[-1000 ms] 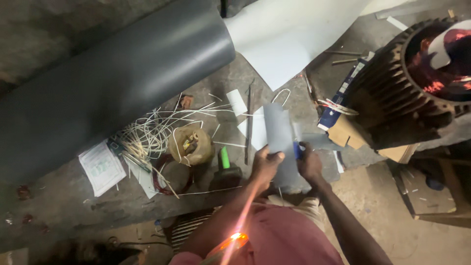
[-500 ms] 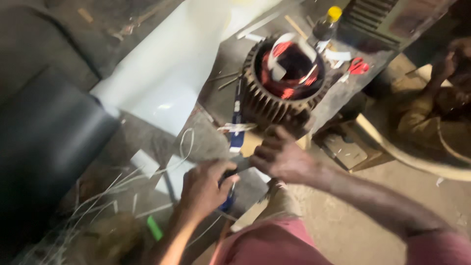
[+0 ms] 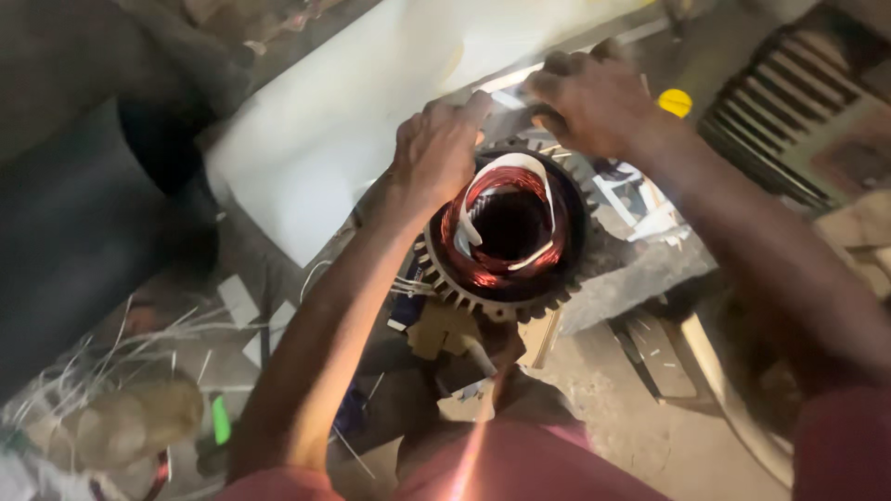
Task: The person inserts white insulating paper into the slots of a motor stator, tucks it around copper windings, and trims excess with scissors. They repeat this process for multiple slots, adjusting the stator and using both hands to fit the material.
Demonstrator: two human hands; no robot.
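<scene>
A finned motor stator (image 3: 464,289) with copper windings (image 3: 473,264) and white insulation strips stands on the floor in front of me. My left hand (image 3: 441,148) is at its far left rim, fingers curled with the fingertips pinched. At the far rim my right hand (image 3: 594,102) is curled too. Both hands pinch a blurred grey paper strip (image 3: 506,113) that spans between them just above the rim.
A large white sheet (image 3: 353,121) lies behind the stator. A dark roll (image 3: 74,232) fills the left side. Loose white wires (image 3: 139,339), paper scraps and a green object (image 3: 221,419) lie at lower left. A yellow cap (image 3: 676,100) and another finned housing (image 3: 798,102) sit at upper right.
My view has swung from the wire pile to the stator. Both hands have moved from near my body up to the stator's far rim.
</scene>
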